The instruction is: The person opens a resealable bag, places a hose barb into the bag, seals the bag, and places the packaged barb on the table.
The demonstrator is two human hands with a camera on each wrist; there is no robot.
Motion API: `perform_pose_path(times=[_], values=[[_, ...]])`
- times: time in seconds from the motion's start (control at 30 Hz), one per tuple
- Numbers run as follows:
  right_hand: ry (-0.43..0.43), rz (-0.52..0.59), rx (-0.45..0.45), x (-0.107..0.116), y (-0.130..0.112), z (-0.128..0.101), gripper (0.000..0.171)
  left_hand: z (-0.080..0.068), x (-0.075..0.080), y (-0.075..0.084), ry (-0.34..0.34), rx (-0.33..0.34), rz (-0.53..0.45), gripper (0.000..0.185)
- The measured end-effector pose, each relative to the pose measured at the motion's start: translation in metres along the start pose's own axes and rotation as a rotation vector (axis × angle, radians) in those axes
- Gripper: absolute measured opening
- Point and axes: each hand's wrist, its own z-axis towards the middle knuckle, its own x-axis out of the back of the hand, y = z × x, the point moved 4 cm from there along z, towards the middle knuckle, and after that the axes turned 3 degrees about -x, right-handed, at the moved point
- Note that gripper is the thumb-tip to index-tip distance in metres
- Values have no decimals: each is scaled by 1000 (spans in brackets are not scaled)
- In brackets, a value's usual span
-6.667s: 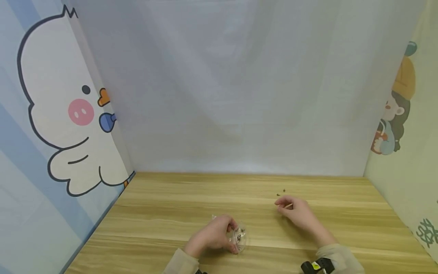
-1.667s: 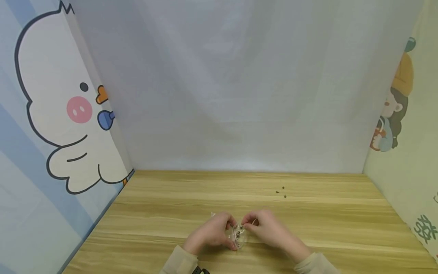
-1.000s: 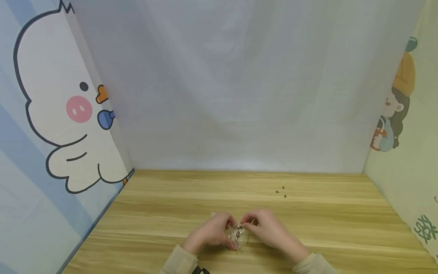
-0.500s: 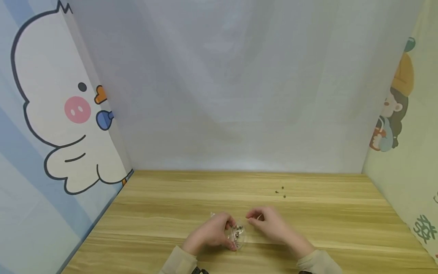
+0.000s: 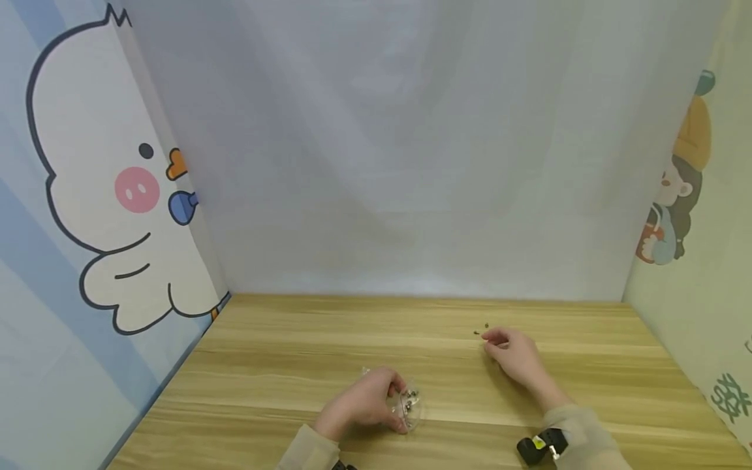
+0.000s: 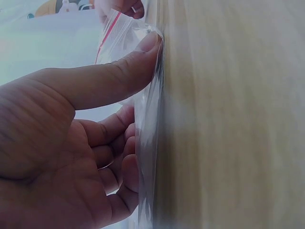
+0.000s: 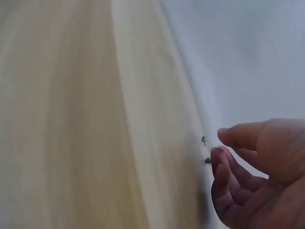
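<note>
My left hand (image 5: 367, 398) grips a clear zip-lock bag (image 5: 416, 412) between thumb and fingers, low over the table. Several small metal pieces, which look like screws (image 5: 409, 406), show inside it. The bag's red seal line shows in the left wrist view, beyond my thumb (image 6: 119, 76). Farther back and to the right, my right hand (image 5: 517, 356) is low at the table, thumb and forefinger a little apart with nothing visible between them. Just past its fingertips lie two loose screws (image 5: 486, 325), also small in the right wrist view (image 7: 205, 140). The hand covers the spot of a third.
The wood-grain table (image 5: 282, 339) ends at a pale curtain (image 5: 376, 163) at the back. Cartoon-printed cloths hang at the left (image 5: 100, 176) and the right (image 5: 693, 196). A black device (image 5: 543, 446) is strapped at my right wrist.
My right hand has gone from the bag's mouth to the loose screws at the back right, where one of three is now out of sight. The left hand keeps holding the bag.
</note>
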Motion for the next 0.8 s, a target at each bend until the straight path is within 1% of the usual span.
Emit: perform_pose_path(times=[0.07,0.13,0.23,0.53,0.8], values=[[28,-6,-27,3,6,3,23,0,0,0,2,-7,12,57],[37,-21,-39,6,9,6,27,0,0,0,3,-15,23,57],[38,-64,-27,10,12,10,28,0,1,0,3,-22,40,57],[-36,-177,46,16,11,17,20,2,0,-2,-10,-25,55,56],[-61,-208,71,12,10,19,12,2,0,-3,-5,-31,62,56]])
